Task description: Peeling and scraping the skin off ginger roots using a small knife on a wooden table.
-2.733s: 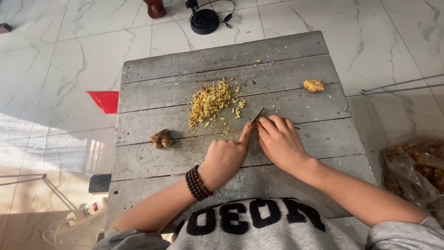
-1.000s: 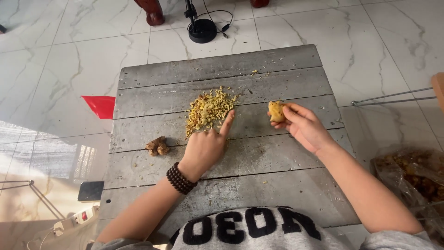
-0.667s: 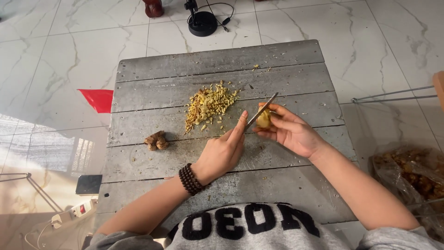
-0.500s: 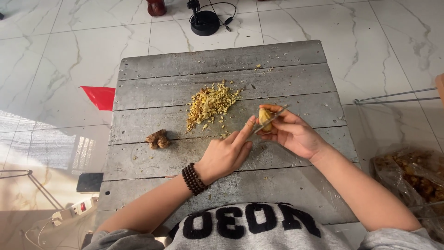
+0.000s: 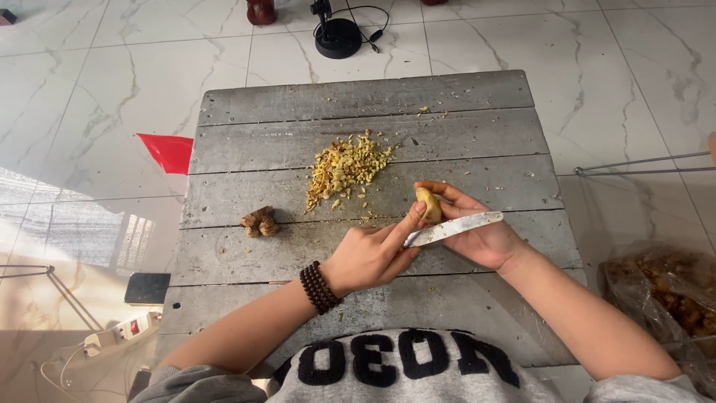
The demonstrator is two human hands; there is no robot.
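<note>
I sit at a grey wooden plank table (image 5: pixel 477 138). My right hand (image 5: pixel 485 239) pinches a small yellow peeled lump (image 5: pixel 427 205) between its fingertips, just above the boards. My left hand (image 5: pixel 369 257), with a dark bead bracelet on the wrist, grips a small knife (image 5: pixel 456 227). Its pale blade reaches right across my right palm, and my left thumb touches the lump. A pile of chopped yellow bits (image 5: pixel 347 164) lies beyond the hands. An unpeeled brown lump (image 5: pixel 259 222) sits to the left.
A clear plastic bag of brown roots (image 5: pixel 664 298) lies on the floor at the right, beyond a thin metal frame (image 5: pixel 641 164). Left of the table are a red sheet (image 5: pixel 170 151), a dark flat object (image 5: pixel 145 287) and a power strip (image 5: pixel 119 336). A black stand (image 5: pixel 337 37) is at the far end.
My right hand picked the yellow lump up from the far right boards and brought it towards me. My left hand left the pile, and the knife blade now lies across my right palm.
</note>
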